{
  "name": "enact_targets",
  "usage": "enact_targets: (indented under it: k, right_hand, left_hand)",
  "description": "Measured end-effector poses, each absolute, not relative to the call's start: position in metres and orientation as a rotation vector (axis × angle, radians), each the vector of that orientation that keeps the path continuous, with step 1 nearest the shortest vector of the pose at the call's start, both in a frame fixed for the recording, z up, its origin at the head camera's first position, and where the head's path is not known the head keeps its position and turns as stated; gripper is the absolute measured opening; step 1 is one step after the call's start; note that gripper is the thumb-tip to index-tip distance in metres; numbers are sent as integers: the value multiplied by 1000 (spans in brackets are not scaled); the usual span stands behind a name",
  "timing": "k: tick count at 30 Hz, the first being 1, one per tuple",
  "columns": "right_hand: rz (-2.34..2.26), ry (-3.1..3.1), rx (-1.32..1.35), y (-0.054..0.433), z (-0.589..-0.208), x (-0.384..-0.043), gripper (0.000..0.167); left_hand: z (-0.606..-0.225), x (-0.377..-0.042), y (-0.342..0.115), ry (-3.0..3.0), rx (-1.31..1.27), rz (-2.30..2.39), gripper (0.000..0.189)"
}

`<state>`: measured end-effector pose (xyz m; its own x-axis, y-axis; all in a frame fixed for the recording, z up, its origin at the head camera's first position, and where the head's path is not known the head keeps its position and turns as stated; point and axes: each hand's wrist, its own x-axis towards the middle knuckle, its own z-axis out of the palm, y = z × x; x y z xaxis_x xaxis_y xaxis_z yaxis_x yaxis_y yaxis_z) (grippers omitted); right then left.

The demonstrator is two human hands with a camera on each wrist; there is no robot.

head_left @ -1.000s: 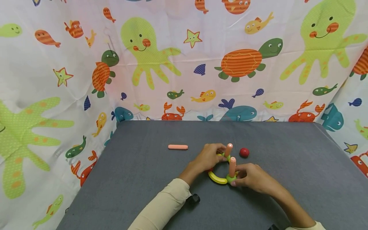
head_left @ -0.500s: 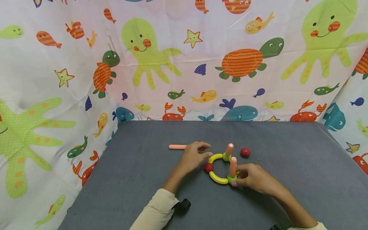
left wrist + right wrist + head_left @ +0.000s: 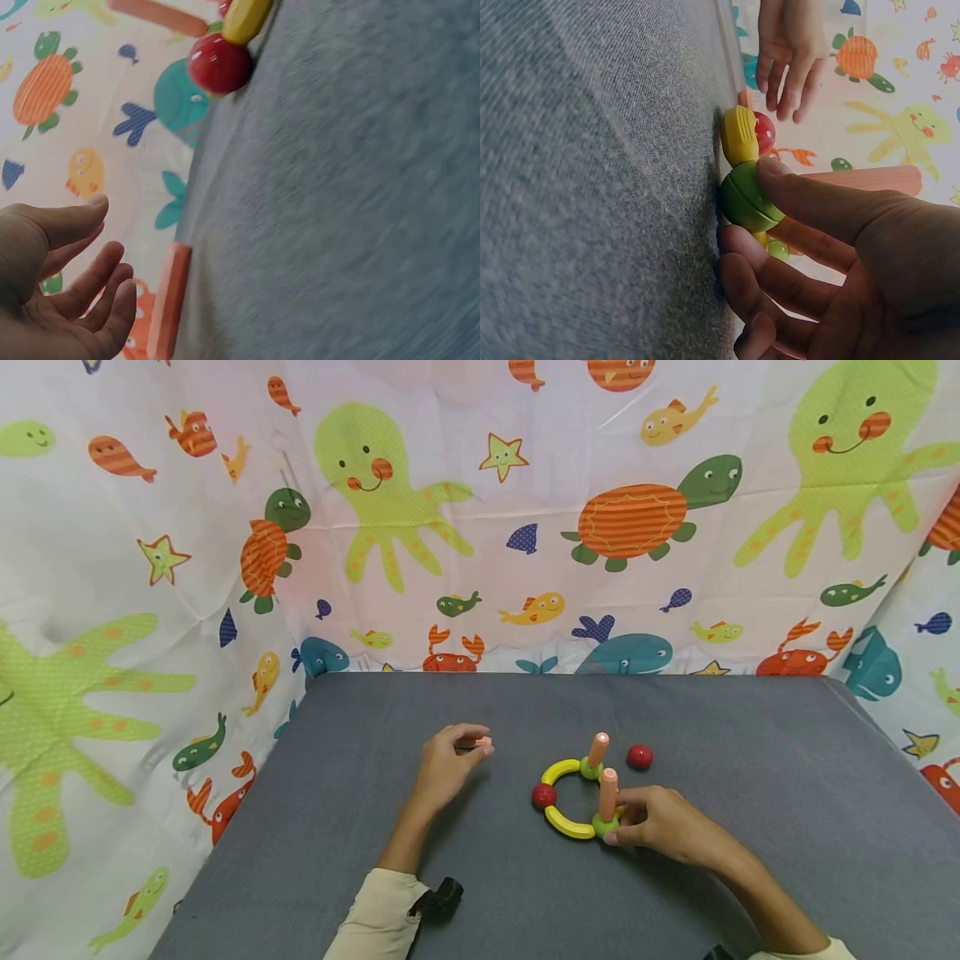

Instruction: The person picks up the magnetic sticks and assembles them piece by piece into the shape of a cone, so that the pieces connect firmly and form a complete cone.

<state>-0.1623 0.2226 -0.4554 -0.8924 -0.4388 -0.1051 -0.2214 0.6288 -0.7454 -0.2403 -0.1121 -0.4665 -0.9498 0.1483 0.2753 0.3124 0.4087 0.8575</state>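
My left hand [image 3: 442, 768] is over a loose salmon-coloured stick [image 3: 171, 300] on the grey table, mostly covering it in the head view. In the left wrist view its fingers are loosely bent and spread, apart from the stick. My right hand [image 3: 663, 822] pinches a green ball [image 3: 746, 199] between thumb and fingers. That ball belongs to a ring of yellow curved pieces [image 3: 570, 823], a red ball [image 3: 544, 796] and a second green ball [image 3: 591, 768]. From each green ball rises a salmon-coloured stick; the near stick [image 3: 608, 793] stands beside my right fingers.
Behind the ring, to the right, lies a loose red ball [image 3: 640, 757]. The grey cloth-covered table [image 3: 337, 827] reaches back to a curtain [image 3: 480, 527] printed with sea animals, which also hangs along the left and right sides.
My left hand has left the far side of the ring and moved left to the loose stick. My right hand has stayed at the near green ball.
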Motion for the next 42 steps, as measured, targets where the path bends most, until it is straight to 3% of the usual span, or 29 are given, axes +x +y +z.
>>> enact_targets:
  k: [14,33,42]
  right_hand:
    - [-1149,2560,-544,223,-455,-162,26]
    - [-1112,2543,-516,223,-455,-165,27]
    - [-1131,2542,-528,224,-456,-165,27]
  left_hand:
    - [-475,-247,-129,-2717,-309,-1261,40]
    - [-474,-240,-128,-2816,-214,-1138,29]
    - [-466,-240,-122,-2803,-299,-1300,30]
